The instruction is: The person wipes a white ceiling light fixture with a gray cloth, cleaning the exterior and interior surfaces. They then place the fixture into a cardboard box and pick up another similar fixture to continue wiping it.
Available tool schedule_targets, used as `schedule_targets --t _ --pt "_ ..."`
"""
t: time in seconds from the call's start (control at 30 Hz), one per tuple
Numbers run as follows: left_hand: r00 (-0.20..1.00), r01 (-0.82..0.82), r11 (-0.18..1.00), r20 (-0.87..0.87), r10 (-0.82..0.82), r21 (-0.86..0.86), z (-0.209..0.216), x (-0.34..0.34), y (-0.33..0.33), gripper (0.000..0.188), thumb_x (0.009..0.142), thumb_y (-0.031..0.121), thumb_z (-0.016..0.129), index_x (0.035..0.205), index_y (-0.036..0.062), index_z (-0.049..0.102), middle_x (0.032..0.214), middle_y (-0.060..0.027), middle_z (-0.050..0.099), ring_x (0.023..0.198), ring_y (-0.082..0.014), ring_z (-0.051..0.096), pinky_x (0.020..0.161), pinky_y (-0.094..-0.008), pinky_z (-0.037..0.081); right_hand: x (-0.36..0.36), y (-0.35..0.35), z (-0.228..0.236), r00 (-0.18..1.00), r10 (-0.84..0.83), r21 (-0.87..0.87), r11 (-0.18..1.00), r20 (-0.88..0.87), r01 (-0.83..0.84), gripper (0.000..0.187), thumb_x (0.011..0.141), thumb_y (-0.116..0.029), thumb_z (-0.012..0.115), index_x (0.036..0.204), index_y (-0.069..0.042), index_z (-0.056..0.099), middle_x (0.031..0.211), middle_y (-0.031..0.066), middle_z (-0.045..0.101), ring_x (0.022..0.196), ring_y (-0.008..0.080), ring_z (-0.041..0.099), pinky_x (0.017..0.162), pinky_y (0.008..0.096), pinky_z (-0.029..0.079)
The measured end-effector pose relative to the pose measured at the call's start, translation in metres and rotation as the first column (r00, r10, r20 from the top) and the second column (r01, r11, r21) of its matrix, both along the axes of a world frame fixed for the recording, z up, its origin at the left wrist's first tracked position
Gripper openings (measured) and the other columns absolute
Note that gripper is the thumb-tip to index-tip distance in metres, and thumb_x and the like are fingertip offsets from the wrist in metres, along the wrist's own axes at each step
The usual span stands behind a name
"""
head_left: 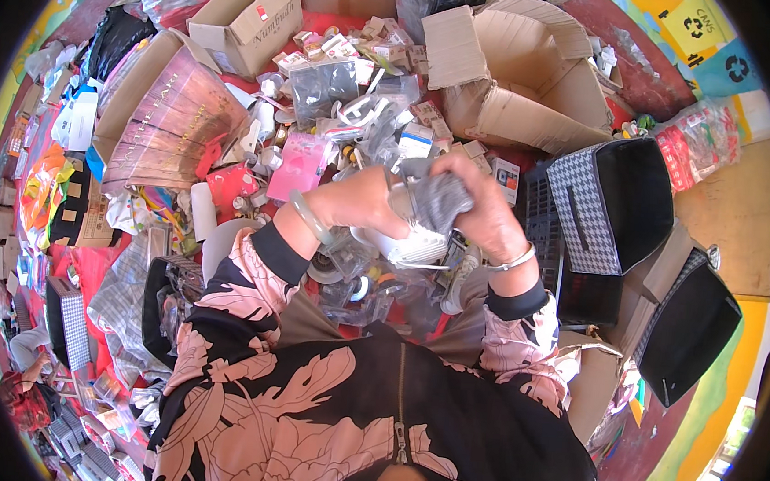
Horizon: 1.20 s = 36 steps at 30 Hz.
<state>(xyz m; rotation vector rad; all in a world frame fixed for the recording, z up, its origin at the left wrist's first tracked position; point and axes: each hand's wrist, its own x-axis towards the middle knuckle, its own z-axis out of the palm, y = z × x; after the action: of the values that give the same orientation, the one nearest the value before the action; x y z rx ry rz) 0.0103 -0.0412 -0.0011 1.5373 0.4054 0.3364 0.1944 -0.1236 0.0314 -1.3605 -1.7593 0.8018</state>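
Observation:
In front of my chest, my two hands come together around a crumpled grey cloth-like piece (pixel 440 202). My right hand (pixel 486 204) is closed on it from the right, fingers curled over its top. From the left, my left hand (pixel 365 204) grips a white plastic item (pixel 413 247), which shows just below the grey piece; its kind is not clear. The left fingertips are partly hidden behind the grey piece. Beneath both hands lies a heap of mixed items, with clear plastic packaging (pixel 349 254) and a pink flat packet (pixel 299 166) near the left hand.
An open cardboard box (pixel 536 73) stands at the far right, and a smaller box (pixel 250 25) at the far left. A large printed bag (pixel 172 122) leans on the left. Black bins with checked fronts (pixel 612 206) stand on the right, beside a dark plastic crate (pixel 541 210).

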Motion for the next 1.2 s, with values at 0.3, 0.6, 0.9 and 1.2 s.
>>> schedule_targets --t 0.3,0.6,0.9,1.2 --pt "0.88 -0.119 0.916 0.387 0.275 -0.382 0.014 -0.027 0.013 0.069 0.059 0.003 0.071 0.123 0.0002 0.045 0.109 -0.004 0.056 0.098 -0.013 0.053 0.088 -0.0287 0.041 0.023 -0.001 -0.02 0.716 -0.089 -0.083 0.996 -0.693 0.044 0.014 0.084 -0.005 0.055 0.096 -0.008 0.047 0.088 -0.0029 0.049 0.076 0.0042 0.047 0.067 0.0176 0.04" --pt "0.99 0.105 0.988 0.111 -0.092 -0.114 0.018 -0.008 0.0 0.064 0.059 0.012 0.072 0.118 0.0005 0.05 0.099 -0.0015 0.059 0.089 -0.0088 0.053 0.082 -0.0253 0.042 0.017 -0.007 -0.007 0.918 -0.011 -0.044 0.999 -0.395 -0.007 0.039 0.064 0.014 0.058 0.097 -0.006 0.051 0.098 0.0041 0.051 0.096 0.0137 0.049 0.085 0.0242 0.037" --pt "0.985 0.04 0.98 0.171 -0.006 -0.193 0.016 -0.007 -0.003 0.064 0.058 0.011 0.071 0.117 0.0 0.05 0.102 -0.0005 0.058 0.091 -0.009 0.053 0.083 -0.0263 0.043 0.011 0.001 -0.014 0.966 -0.032 0.045 0.998 -0.257 0.045 0.048 0.062 0.015 0.061 0.101 -0.01 0.052 0.095 0.0022 0.057 0.092 0.0132 0.054 0.08 0.0253 0.043" --pt "0.815 -0.191 0.828 0.386 0.433 -0.526 0.002 -0.04 0.018 0.075 0.054 0.012 0.073 0.123 -0.0005 0.045 0.113 -0.0076 0.056 0.104 -0.0203 0.054 0.091 -0.0325 0.041 0.077 0.0 -0.031 0.489 -0.452 -0.316 0.887 -0.746 0.337 0.029 0.085 -0.001 0.047 0.114 -0.004 0.051 0.104 0.0052 0.061 0.092 0.015 0.059 0.075 0.0252 0.049"
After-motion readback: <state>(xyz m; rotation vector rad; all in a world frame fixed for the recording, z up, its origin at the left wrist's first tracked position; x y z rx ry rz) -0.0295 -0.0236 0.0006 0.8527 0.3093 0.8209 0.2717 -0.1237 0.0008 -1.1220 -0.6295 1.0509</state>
